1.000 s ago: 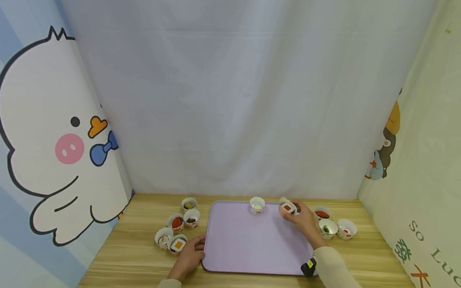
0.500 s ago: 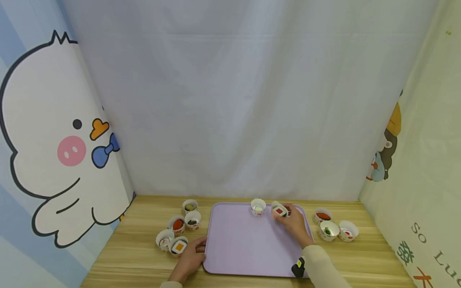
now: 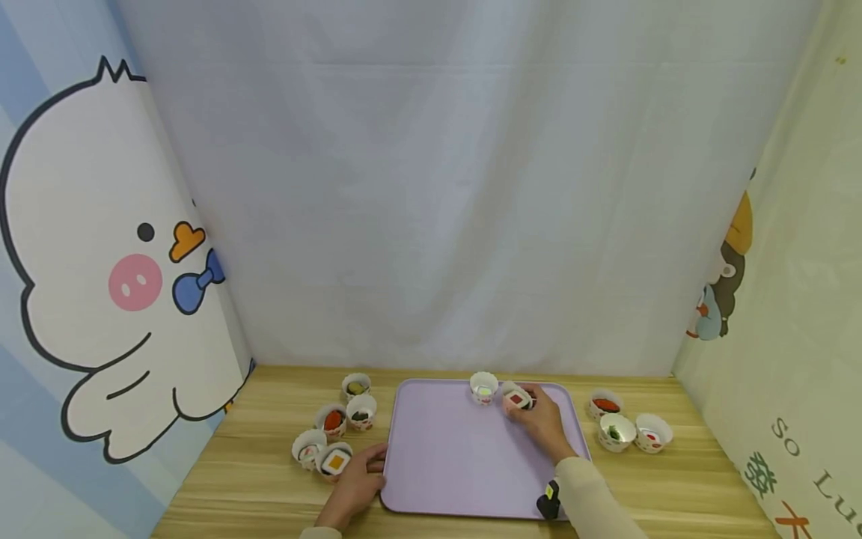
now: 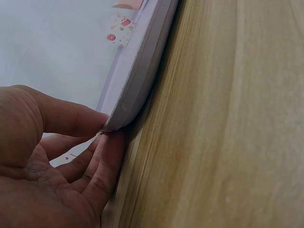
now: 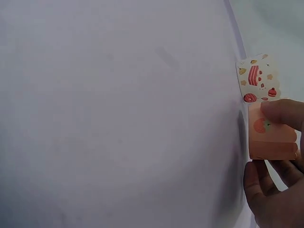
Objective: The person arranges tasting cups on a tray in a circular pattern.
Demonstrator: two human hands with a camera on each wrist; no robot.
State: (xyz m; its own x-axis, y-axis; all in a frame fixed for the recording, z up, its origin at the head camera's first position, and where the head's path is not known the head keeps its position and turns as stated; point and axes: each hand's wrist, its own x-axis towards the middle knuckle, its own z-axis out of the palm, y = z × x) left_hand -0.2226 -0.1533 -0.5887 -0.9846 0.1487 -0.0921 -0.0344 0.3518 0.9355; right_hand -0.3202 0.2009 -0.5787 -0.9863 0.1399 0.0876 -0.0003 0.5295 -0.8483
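Observation:
On the lavender tray (image 3: 465,464), near its back edge, stands a white paper cup (image 5: 259,78) printed with sweets, with something pale green inside. My right hand (image 3: 547,428) holds a pink paper cup (image 5: 270,135) with a strawberry print, thumb on one side and fingers on the other. Inside this cup lies a sushi-like piece (image 3: 515,398), white with a red centre. The two cups are close side by side in the right wrist view. At the tray's left edge, my left hand (image 4: 57,142) pinches the rim between thumb and fingers.
Left of the tray, several paper cups hold small food-like pieces, among them one with an orange-centred square (image 3: 336,462) by my left hand. Three more cups, including one with green bits (image 3: 616,434), stand right of the tray. A pale curtain (image 3: 431,224) hangs behind the table.
My right hand has moved left with the pink cup, bringing it up beside the white cup on the tray. My left hand has stayed at the tray's edge.

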